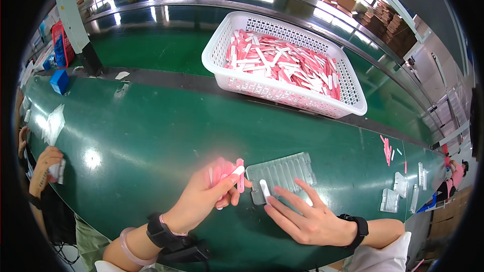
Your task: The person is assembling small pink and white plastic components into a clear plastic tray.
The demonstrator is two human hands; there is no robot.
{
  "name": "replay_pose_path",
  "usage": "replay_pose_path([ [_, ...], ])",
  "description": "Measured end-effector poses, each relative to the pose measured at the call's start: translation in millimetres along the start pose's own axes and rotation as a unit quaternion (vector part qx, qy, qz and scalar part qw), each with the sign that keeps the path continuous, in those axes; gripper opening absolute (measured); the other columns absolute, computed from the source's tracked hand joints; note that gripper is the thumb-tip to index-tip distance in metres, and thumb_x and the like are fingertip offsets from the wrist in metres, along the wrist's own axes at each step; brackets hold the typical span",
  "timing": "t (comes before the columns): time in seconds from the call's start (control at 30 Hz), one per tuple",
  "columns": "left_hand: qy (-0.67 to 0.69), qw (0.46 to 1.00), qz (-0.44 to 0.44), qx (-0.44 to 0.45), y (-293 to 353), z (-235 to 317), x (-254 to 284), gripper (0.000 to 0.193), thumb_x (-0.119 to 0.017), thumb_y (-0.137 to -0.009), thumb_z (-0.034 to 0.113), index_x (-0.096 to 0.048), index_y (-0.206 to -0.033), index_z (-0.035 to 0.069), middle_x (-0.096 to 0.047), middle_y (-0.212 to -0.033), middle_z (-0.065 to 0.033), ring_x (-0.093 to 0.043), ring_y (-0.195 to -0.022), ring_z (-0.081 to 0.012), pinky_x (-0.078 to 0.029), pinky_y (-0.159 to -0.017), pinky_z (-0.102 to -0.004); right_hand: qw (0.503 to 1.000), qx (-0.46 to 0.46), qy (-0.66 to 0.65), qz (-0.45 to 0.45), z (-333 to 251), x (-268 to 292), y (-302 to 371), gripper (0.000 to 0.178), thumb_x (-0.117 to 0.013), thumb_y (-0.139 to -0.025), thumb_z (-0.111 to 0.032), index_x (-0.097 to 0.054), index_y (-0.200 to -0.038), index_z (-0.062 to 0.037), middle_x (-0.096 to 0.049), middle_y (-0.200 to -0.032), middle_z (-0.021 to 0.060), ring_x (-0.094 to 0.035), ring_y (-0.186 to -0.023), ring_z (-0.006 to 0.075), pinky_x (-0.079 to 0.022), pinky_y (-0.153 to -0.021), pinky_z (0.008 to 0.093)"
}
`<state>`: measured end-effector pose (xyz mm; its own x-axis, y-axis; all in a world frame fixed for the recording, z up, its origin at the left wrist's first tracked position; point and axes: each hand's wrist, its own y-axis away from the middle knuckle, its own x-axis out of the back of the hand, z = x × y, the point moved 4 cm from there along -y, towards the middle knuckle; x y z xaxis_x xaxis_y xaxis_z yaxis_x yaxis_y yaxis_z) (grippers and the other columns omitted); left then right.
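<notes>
One broad green work surface (pixel 151 126) spans the view, and at its far edge stands a white, perforated plastic basket (pixel 282 96) heaped with flat, narrow pink and white sticks (pixel 282 63); the heap looks loose, so a knock to the basket could shake some out. Toward the surface's near edge, right of the middle, lies a clear, grooved plastic tray (pixel 287 171), apparently unfastened, which a careless push from the right hand (pixel 307 221) could slide askew. That hand is spread with its fingers apart, gripping nothing that shows, its fingertips by the tray's near side. Just off the tray's left edge, the left hand (pixel 204 191) is curled closed around a small bundle of pink and white pieces (pixel 240 184); since they fan out unevenly, a slackened grip could let several drop. Smallest is a single white, round-ended stick (pixel 264 189) along the tray's left edge, seemingly in a groove, close to the right hand's fingertips; whether they touch it is hard to tell, and a brush could tip it out.
</notes>
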<state>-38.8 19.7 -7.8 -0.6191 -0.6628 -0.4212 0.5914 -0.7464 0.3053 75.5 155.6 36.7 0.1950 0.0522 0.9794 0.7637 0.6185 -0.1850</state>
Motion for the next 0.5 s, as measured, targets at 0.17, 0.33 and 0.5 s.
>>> replay_pose_path([
  [0.17, -0.001, 1.000, 0.008, 0.014, 0.8, 1.6, -3.3, 0.015, -0.044, -0.089, 0.011, -0.049, -0.097, 0.000, -0.056, -0.085, -0.0084, -0.049, -0.061, -0.0088, -0.032, -0.047, -0.0193, 0.999, -0.012, 0.046, -0.012, 3.1, -0.8, -0.5, 0.031, -0.053, -0.070, -0.013, -0.057, -0.098, 0.0004, -0.056, -0.104, 0.0133, -0.049, -0.106, 0.0279, -0.035, -0.091, 0.0495],
  [0.33, -0.020, 1.000, 0.005, 0.018, -0.3, 0.1, -2.3, 0.018, -0.044, -0.090, 0.016, -0.045, -0.101, 0.001, -0.058, -0.087, -0.0099, -0.048, -0.059, -0.0069, -0.034, -0.047, -0.0181, 0.996, -0.039, 0.076, -0.032, -0.7, -5.1, -10.9, 0.030, -0.051, -0.071, -0.013, -0.057, -0.098, -0.0006, -0.056, -0.104, 0.0146, -0.045, -0.109, 0.0284, -0.034, -0.093, 0.0492],
  [0.5, -0.003, 1.000, -0.003, 0.009, -0.2, -1.8, -1.6, 0.014, -0.045, -0.089, 0.013, -0.050, -0.095, 0.001, -0.057, -0.086, -0.0086, -0.047, -0.059, -0.0083, -0.032, -0.046, -0.0193, 0.997, 0.023, 0.061, -0.030, -15.4, -1.0, -5.0, 0.030, -0.051, -0.071, -0.012, -0.057, -0.098, -0.0002, -0.059, -0.094, 0.0145, -0.052, -0.097, 0.0264, -0.039, -0.090, 0.0436],
])
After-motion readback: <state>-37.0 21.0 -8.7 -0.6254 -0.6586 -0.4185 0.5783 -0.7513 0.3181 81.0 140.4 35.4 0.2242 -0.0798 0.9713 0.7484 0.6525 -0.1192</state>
